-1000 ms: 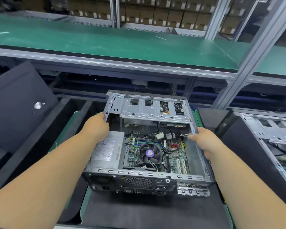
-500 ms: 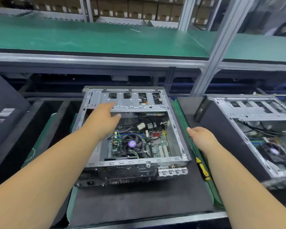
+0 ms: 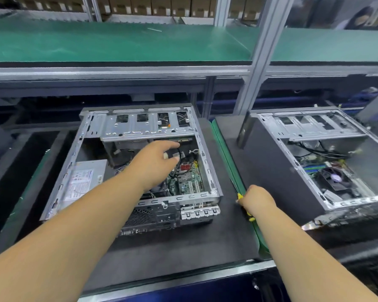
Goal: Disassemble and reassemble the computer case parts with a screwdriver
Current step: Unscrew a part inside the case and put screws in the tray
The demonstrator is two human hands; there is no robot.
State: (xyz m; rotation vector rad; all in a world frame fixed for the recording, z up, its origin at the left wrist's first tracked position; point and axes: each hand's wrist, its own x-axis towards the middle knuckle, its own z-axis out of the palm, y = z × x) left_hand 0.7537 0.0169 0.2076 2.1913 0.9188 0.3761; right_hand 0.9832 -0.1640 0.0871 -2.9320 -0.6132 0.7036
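Two open computer cases sit on the dark surface (image 3: 183, 247). The nearer computer case (image 3: 140, 166) lies centre frame with its side panel off; the second case (image 3: 314, 162) stands at about 3 o'clock from it, also open, apart from it across a green strip (image 3: 227, 162). Each case shows one round cooler fan; the one in the second case (image 3: 335, 178) is plain to see, while the nearer one is mostly hidden under the left forearm. The nearer case holds one grey power supply (image 3: 83, 177) at its 9 o'clock side, bearing a white label (image 3: 79, 184) whose printing is too blurred to read. Its silver drive bracket (image 3: 140, 127) spans the 12 o'clock edge with four cut-outs.

One screwdriver (image 3: 239, 197) with a yellow handle lies on the surface just at the 3 o'clock side of the nearer case, along the green strip. The right hand (image 3: 258, 201) is on top of it, fingers curled down round the handle; yellow shows at both ends of the hand.

The left hand (image 3: 155, 162) reaches inside the nearer case, over the motherboard (image 3: 188, 182), its fingers (image 3: 172, 146) loosely bent and narrow beside a bundle of black cables (image 3: 179, 162) at its 3 o'clock. Whether they pinch a cable cannot be told.

Rows of brown cartons (image 3: 162, 5) line the shelf at 12 o'clock, beyond a green upper shelf (image 3: 118, 42).
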